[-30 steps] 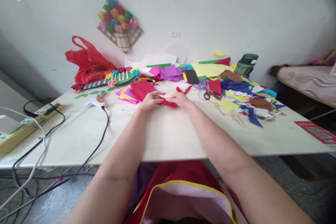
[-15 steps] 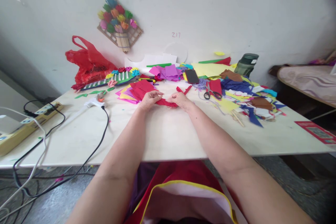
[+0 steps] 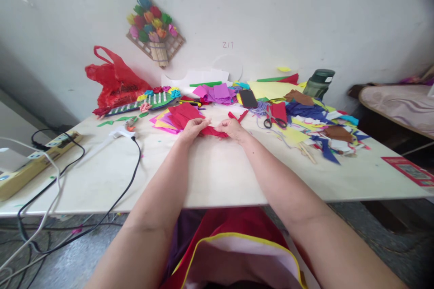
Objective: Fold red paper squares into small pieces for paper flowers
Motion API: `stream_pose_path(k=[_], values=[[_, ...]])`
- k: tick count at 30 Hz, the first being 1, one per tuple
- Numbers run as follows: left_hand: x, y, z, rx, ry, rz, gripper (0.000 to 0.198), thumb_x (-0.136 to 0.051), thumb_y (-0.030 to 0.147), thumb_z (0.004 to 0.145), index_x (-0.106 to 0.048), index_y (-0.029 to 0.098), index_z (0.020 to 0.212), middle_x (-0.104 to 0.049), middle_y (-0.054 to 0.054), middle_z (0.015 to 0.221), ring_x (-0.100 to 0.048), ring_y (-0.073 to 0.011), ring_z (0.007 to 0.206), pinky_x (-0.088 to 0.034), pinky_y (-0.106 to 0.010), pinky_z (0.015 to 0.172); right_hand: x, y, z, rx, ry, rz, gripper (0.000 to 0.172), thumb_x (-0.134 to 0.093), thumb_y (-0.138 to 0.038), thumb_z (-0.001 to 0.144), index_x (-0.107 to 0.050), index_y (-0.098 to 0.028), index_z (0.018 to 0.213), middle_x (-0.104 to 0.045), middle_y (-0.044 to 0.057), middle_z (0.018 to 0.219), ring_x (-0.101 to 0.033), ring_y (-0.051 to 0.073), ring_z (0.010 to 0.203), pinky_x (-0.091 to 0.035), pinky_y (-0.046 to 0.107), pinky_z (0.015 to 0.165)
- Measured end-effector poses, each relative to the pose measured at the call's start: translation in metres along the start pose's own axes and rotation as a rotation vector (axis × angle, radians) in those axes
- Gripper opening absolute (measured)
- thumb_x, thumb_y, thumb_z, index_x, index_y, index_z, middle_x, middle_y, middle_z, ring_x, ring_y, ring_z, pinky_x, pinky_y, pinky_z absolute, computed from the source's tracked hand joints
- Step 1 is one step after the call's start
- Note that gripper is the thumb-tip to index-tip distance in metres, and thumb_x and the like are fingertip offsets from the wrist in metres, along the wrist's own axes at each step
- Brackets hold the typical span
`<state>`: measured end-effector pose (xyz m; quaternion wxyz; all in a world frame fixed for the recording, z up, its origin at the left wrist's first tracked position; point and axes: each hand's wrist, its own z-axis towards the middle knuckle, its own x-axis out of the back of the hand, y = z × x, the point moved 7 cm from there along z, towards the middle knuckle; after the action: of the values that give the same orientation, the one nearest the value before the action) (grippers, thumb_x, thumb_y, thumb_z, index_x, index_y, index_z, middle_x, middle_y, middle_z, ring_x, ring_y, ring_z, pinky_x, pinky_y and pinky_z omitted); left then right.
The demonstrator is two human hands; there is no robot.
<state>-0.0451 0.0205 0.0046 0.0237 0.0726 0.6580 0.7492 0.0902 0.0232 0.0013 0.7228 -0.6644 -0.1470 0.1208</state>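
My left hand and my right hand are side by side at the middle of the table. Both pinch a small piece of red paper that stretches between them, fingers curled closed on it. Just behind my left hand lies a stack of red, pink and yellow paper sheets. A loose red paper strip lies behind my right hand.
Scissors, a black phone, purple paper squares and many coloured scraps cover the back right. A glue gun with black cable, a power strip, a red plastic bag and a green bottle stand around.
My fingers have shifted slightly on the red paper, lifting its upper edge a little. Arms and the rest of the table are as before.
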Motion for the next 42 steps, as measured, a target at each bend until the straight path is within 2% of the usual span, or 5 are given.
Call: stream_pose_path(k=[7,13,20,29,42], values=[[-0.008,0.001,-0.002,-0.005,-0.098,0.053,0.034,-0.071,0.042,0.056,-0.052,0.014,0.058,-0.054,0.001,0.048,-0.043,-0.0055,0.037,-0.031,-0.019,0.038,-0.002,0.003,0.000,-0.010,-0.038,-0.003,0.019,-0.069,-0.028,0.063,-0.058,-0.013,0.061,-0.063,0.005,0.053,-0.058,0.013,0.044,-0.047,0.022,0.043],[-0.006,0.004,-0.004,-0.009,-0.054,0.072,0.035,-0.071,0.042,0.055,-0.052,0.014,0.059,-0.055,0.001,0.048,-0.047,-0.0070,0.038,-0.034,-0.019,0.039,0.002,0.005,0.000,-0.045,-0.088,-0.020,0.024,-0.067,-0.034,0.066,-0.060,-0.012,0.065,-0.065,0.007,0.057,-0.059,0.012,0.045,-0.045,0.020,0.041],[-0.011,-0.002,-0.004,0.031,-0.149,0.035,0.035,-0.070,0.042,0.058,-0.056,0.012,0.069,-0.064,-0.004,0.059,-0.056,-0.0120,0.046,-0.043,-0.022,0.046,0.004,0.003,-0.001,-0.044,-0.027,-0.051,0.020,-0.069,-0.031,0.064,-0.061,-0.013,0.064,-0.062,0.004,0.050,-0.057,0.013,0.040,-0.044,0.021,0.038],[-0.008,0.006,-0.004,-0.024,-0.080,0.046,0.035,-0.070,0.041,0.058,-0.055,0.011,0.065,-0.061,-0.002,0.052,-0.054,-0.0102,0.041,-0.043,-0.022,0.044,0.007,-0.001,-0.003,-0.090,-0.025,0.086,0.041,-0.052,-0.051,0.076,-0.059,-0.010,0.076,-0.066,0.009,0.059,-0.059,0.013,0.044,-0.045,0.020,0.039],[-0.004,0.004,-0.001,-0.038,-0.013,-0.019,0.041,-0.061,0.052,0.064,-0.057,0.011,0.066,-0.061,-0.003,0.054,-0.057,-0.0130,0.045,-0.046,-0.024,0.048,0.008,0.000,-0.003,-0.096,0.066,0.045,0.019,-0.070,-0.025,0.066,-0.055,-0.012,0.064,-0.064,0.005,0.053,-0.058,0.011,0.043,-0.042,0.017,0.038]])
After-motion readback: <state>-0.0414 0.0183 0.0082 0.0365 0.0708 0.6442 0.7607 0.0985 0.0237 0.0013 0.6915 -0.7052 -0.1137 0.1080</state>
